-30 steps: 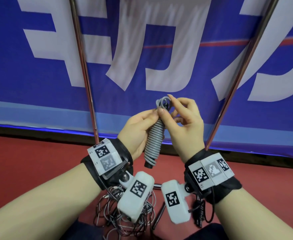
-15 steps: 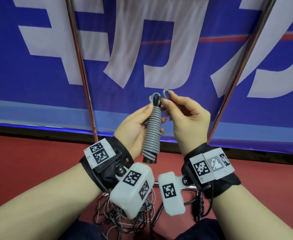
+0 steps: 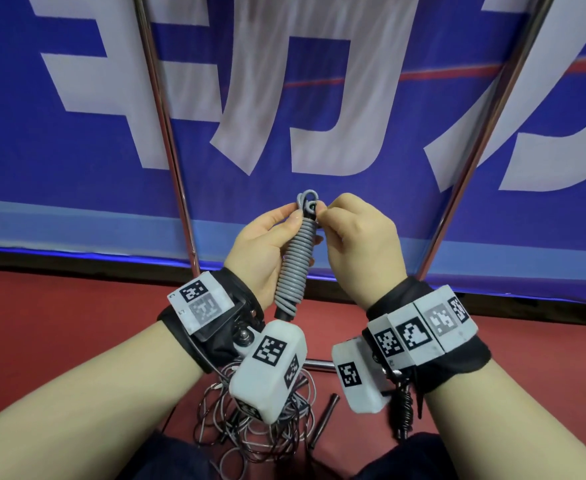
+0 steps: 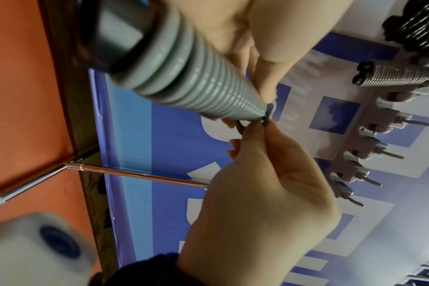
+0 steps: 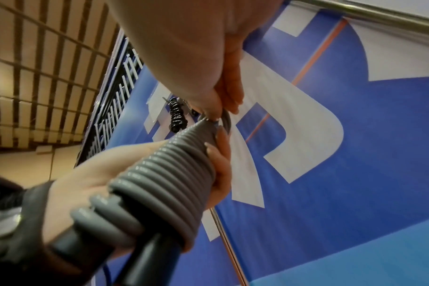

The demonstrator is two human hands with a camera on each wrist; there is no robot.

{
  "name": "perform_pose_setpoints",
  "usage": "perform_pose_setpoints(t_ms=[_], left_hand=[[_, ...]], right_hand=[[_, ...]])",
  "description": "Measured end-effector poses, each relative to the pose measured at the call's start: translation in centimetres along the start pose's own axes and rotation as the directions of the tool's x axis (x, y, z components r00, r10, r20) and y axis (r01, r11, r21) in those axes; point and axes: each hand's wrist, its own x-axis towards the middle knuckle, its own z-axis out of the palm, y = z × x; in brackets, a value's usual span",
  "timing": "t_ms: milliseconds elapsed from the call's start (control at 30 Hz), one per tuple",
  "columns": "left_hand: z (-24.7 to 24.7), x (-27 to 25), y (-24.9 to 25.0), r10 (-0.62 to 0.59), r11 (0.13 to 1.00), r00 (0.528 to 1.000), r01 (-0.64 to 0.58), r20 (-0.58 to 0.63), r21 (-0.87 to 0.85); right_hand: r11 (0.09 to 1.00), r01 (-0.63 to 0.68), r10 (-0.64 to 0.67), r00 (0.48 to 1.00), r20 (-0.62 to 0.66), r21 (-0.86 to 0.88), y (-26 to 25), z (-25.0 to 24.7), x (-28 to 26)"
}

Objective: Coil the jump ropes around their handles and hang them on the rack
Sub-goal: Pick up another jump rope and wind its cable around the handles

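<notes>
A grey jump rope (image 3: pixel 293 268) is wound tightly round its dark handles and stands nearly upright in front of me. My left hand (image 3: pixel 267 251) grips the coiled bundle (image 4: pixel 196 85) from the left, thumb near its top. My right hand (image 3: pixel 350 237) pinches the small rope loop (image 3: pixel 307 197) at the top end (image 5: pixel 224 120). The rack's bar with metal pegs (image 4: pixel 370 154) shows in the left wrist view; two coiled ropes (image 4: pixel 392 77) hang on it.
A tangle of thin loose ropes (image 3: pixel 250 424) with dark handles (image 3: pixel 324 419) lies on the red floor below my wrists. Two chrome rack poles (image 3: pixel 167 133) (image 3: pixel 485 133) slant up before a blue and white banner. A black coiled rope (image 5: pixel 176 116) hangs further off.
My right hand has curled in closer to the top of the bundle and now pinches the end loop against it. The left hand keeps its grip; the bundle stays about where it was.
</notes>
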Motion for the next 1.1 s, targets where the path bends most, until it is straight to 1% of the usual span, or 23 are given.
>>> perform_pose_setpoints(t_ms=[100, 167, 433, 500, 567, 633, 700, 833, 900, 933, 1000, 1067, 1100], left_hand=[[-0.2, -0.2, -0.1, -0.027, 0.999, 1.0, 0.026, 0.01, 0.043], [-0.4, -0.4, -0.1, -0.033, 0.997, 0.999, 0.032, 0.023, 0.073], [-0.1, -0.5, -0.4, -0.071, 0.997, 0.996, 0.068, 0.053, 0.048], [0.3, -0.6, -0.5, -0.083, 0.997, 0.996, 0.082, 0.029, 0.016], [0.6, -0.5, -0.6, -0.094, 0.996, 0.995, 0.094, -0.029, 0.0], [0.5, -0.4, -0.8, -0.102, 0.994, 0.992, 0.104, -0.078, 0.021], [0.4, -0.4, -1.0, -0.081, 0.993, 0.992, 0.089, -0.102, 0.078], [0.1, 0.0, -1.3, 0.013, 0.966, 0.992, 0.02, -0.129, 0.256], [-0.1, 0.0, -1.3, 0.075, 0.933, 0.988, -0.023, -0.132, 0.359], [-0.2, 0.0, -1.2, 0.106, 0.916, 0.986, -0.048, -0.126, 0.399], [-0.3, -0.1, -1.0, 0.153, 0.898, 0.984, -0.097, -0.096, 0.429], [-0.5, 0.0, -1.0, 0.159, 0.895, 0.985, -0.115, -0.067, 0.431], [-0.5, 0.0, -1.1, 0.149, 0.897, 0.987, -0.111, -0.055, 0.428]], right_hand=[[0.992, 0.036, -0.029, 0.998, 0.058, -0.123, -0.5, 0.1, 0.0], [0.981, 0.049, -0.036, 0.997, 0.069, -0.19, -0.8, 0.0, -0.1], [0.955, -0.006, 0.014, 1.0, 0.023, -0.295, -1.7, -0.3, 0.0], [0.948, -0.026, 0.036, 0.999, 0.027, -0.316, -2.1, -0.4, 0.1], [0.946, -0.021, 0.046, 0.996, 0.07, -0.325, -2.6, -0.3, 0.0], [0.942, -0.003, 0.047, 0.991, 0.124, -0.337, -3.0, -0.3, -0.1], [0.94, 0.015, 0.035, 0.99, 0.14, -0.339, -3.2, -0.2, -0.3], [0.945, 0.031, 0.02, 0.988, 0.155, -0.325, -3.3, -0.3, -0.5], [0.952, 0.04, 0.012, 0.986, 0.167, -0.304, -3.1, -0.2, -0.8], [0.96, 0.058, -0.014, 0.987, 0.159, -0.275, -2.7, -0.1, -1.1], [0.986, 0.069, -0.044, 0.986, 0.159, -0.155, -1.7, 0.0, -1.6], [1.0, 0.006, -0.009, 0.988, 0.156, 0.017, -1.0, -0.1, -1.7], [0.993, -0.06, 0.043, 0.986, 0.162, 0.101, -0.8, -0.3, -1.7]])
